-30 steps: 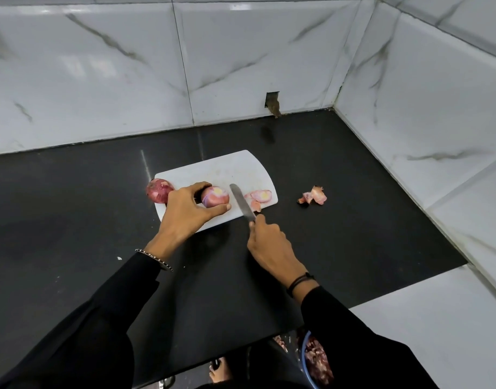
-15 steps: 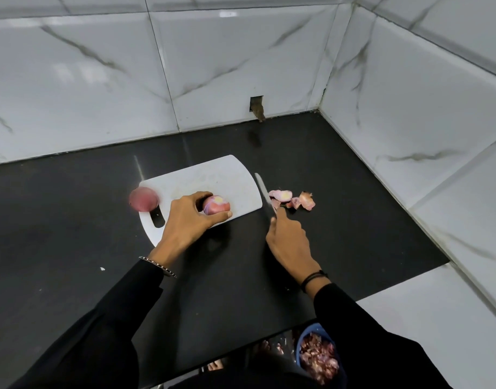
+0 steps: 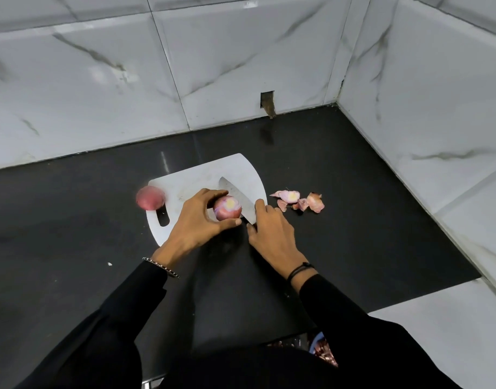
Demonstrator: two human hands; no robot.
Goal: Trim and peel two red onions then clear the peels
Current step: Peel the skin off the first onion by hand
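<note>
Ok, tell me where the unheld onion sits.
In the head view, the loose onion sits at the left edge of the cutting board, just beyond its handle slot, left of the left hand.

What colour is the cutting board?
The cutting board is white, seen in the head view.

Lighting's soft and even, looks like it's coming from overhead. There's a mild glare patch on the wall tiles (image 3: pixel 106 75) way beyond the fingers (image 3: pixel 202 196), plus a thin bright streak on the black counter (image 3: pixel 72 220) just past them. Soft shadow sits under the curled fingers. Tile lines bow toward the edges, fisheye stuff. Sleeves (image 3: pixel 100 332) behind the fingers are pure black, zero detail.
</note>
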